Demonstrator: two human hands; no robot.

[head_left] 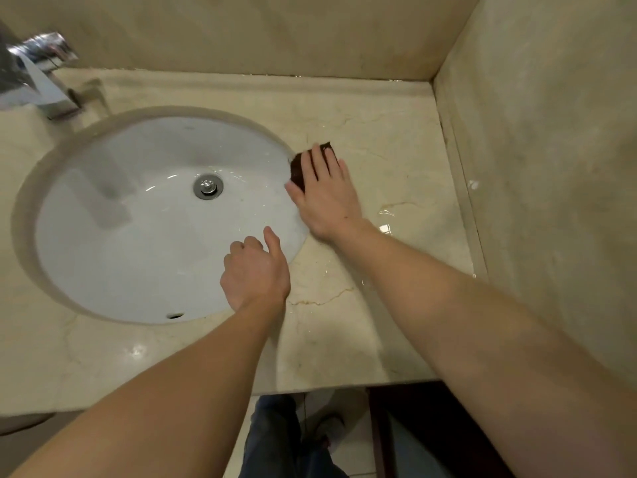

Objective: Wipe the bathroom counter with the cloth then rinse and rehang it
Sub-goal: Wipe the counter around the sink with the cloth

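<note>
**Right hand flat on the cloth beside the basin**

The cloth (298, 170) is dark brown and folded small. It lies on the beige stone bench (386, 146), just at the right rim of the sink (113, 236), and its left edge reaches the rim. Most of it is hidden under the right hand (325, 198). This hand lies flat on the cloth with the palm down. Its grip is wide open: the fingers (319, 160) are straight and a little spread, and they press on the cloth without curling around it. One dark corner of the cloth shows beyond the fingertips.

The left hand (255, 270) is nearer to the person, over the front right edge of the basin. Its fingers are curled under and the thumb points forward. This grip is closed, and nothing is visible inside it. Whether the hand touches the rim I cannot tell.

The sink is white and oval, set below the bench surface. A metal drain plug (208, 186) sits in its middle, and a small overflow hole (174, 316) shows in the near wall. A chrome faucet (41, 77), blurred, stands at the far left corner. A thin film of water (387, 215) shines on the bench to the right of the right wrist. Under the bench edge the person's legs in jeans (272, 439) and the tiled floor (348, 453) are visible.
</note>
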